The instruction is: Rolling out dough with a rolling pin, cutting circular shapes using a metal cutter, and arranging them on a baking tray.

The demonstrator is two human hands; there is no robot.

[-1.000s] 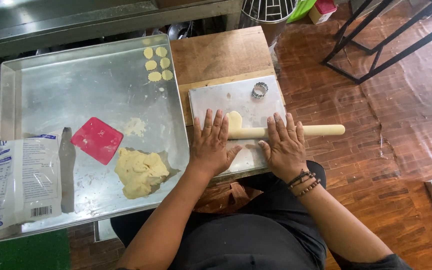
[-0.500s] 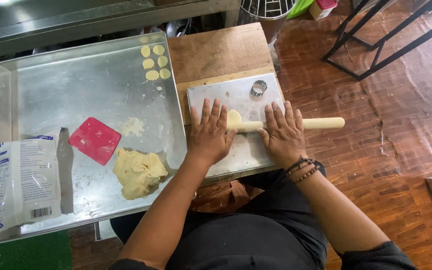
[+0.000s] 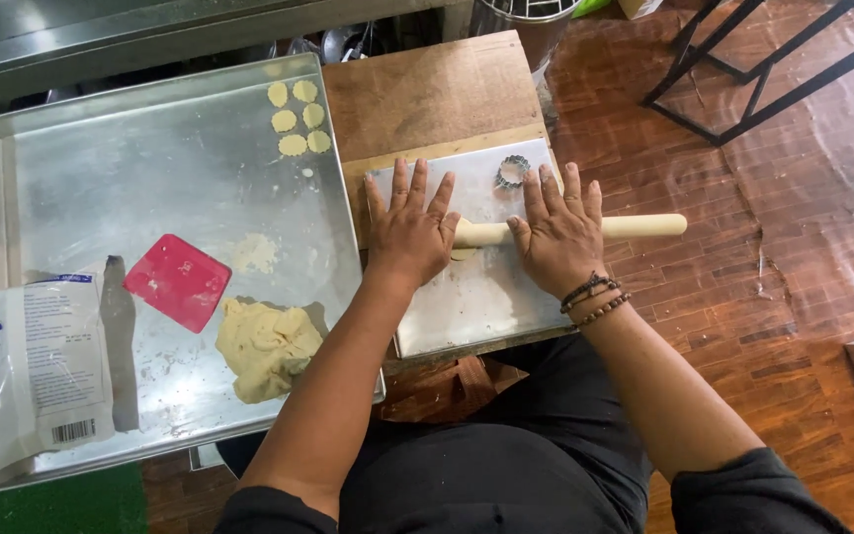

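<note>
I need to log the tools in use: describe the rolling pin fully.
The rolling pin is a plain, pale cream cylinder, wood by its look, without separate handles. It lies level across the small metal sheet, its right end jutting past the edge. The left hand and right hand press flat on it, fingers spread; a little dough shows beneath it.

The rolling pin (image 3: 635,225) is pale cream, lying over a dull silver board (image 3: 467,297). Left of that board, the big tray (image 3: 101,178) is brushed grey metal, carrying a bright red scraper (image 3: 178,282), a buttery yellow dough lump (image 3: 267,346) and small pale yellow rounds (image 3: 298,119). The bag (image 3: 37,366) is white with blue print. The floor (image 3: 793,247) right of the board is reddish-brown wood strips.
</note>
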